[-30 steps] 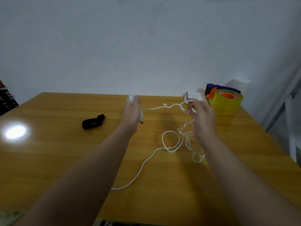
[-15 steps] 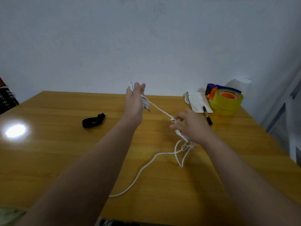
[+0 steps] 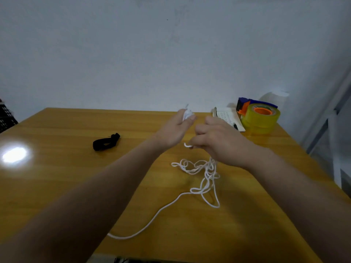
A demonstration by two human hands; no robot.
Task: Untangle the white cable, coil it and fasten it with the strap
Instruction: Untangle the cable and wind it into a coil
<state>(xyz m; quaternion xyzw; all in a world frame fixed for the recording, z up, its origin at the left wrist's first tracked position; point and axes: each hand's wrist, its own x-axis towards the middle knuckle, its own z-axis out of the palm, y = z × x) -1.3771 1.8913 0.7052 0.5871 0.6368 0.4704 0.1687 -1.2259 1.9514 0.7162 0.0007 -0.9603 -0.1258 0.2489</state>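
Our left hand [image 3: 174, 130] grips a small bundle of the white cable [image 3: 208, 172] above the wooden table [image 3: 57, 177]. Just beside it, our right hand [image 3: 218, 141] pinches the cable, and a tangle hangs from this hand down to the table. The black strap [image 3: 105, 142] lies well apart at the left. A tape dispenser [image 3: 260, 118] stands at the far right corner.

Left hand [image 3: 175, 130]: raised, fingers curled round a bunch of white cable [image 3: 187, 115].
Right hand [image 3: 218, 143]: close at its 4 o'clock, fingers curled, pinching the cable.
Forearms: bare, entering from 7 and 5 o'clock.
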